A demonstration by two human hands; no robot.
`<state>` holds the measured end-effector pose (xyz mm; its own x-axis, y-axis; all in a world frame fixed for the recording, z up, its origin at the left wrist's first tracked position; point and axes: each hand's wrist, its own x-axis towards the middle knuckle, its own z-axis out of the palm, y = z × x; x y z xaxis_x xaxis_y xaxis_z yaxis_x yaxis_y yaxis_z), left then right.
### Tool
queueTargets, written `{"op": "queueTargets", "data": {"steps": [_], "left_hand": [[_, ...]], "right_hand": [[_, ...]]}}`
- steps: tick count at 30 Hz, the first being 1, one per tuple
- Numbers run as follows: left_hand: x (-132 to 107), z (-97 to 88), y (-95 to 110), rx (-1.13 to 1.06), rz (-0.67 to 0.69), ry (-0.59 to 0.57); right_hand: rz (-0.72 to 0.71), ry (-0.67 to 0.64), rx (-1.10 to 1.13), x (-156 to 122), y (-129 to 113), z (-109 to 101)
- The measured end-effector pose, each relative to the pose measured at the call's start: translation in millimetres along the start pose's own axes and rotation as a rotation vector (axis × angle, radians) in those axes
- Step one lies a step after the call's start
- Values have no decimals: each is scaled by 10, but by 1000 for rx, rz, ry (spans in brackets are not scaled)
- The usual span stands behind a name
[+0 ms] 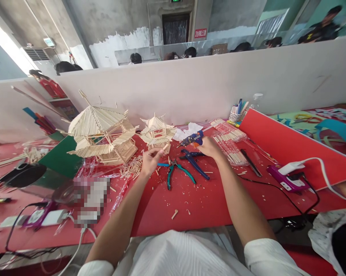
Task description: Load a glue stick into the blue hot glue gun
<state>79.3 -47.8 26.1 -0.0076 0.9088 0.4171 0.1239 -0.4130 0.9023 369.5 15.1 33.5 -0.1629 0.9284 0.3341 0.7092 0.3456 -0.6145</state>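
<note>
A short piece of wooden stick (165, 147) is pinched between the fingertips of my left hand (150, 160). My right hand (209, 147) is wrapped round a blue hot glue gun (191, 138), its nozzle pointing left toward the stick piece. Just behind my left hand stands a small pavilion model (157, 132) built of wooden sticks. A larger stick pavilion (99, 132) with a tiered roof is farther left. Below my hands lie green-handled pliers (175, 172) with their handles spread, and a dark blue-handled pair of pliers (196, 164).
Cut stick pieces (132, 168) are heaped at the left. Packs of sticks (229, 143) and a black pen-like tool (250, 163) lie at the right. Purple power strips (286, 180) with cables sit on both sides. A red board (299, 142) leans at the right; a white partition (173, 92) stands behind.
</note>
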Motion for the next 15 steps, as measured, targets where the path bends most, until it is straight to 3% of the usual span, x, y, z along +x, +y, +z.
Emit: {"op": "queueTargets", "data": {"steps": [4,7,11,15], "left_hand": [[-156,149,208,102,182,-563],[-257,274,315,109,206,-869],[-277,248,375,82,86,-1100],[-244,153,419,116,72,-1143]], "right_hand": [[-6,-26,-9,1,-24,-7],[-17,-13,26,4,-35,-19],[-2,-23,102,4,-24,-30],[-21,-204,359,-40,-129,-9]]}}
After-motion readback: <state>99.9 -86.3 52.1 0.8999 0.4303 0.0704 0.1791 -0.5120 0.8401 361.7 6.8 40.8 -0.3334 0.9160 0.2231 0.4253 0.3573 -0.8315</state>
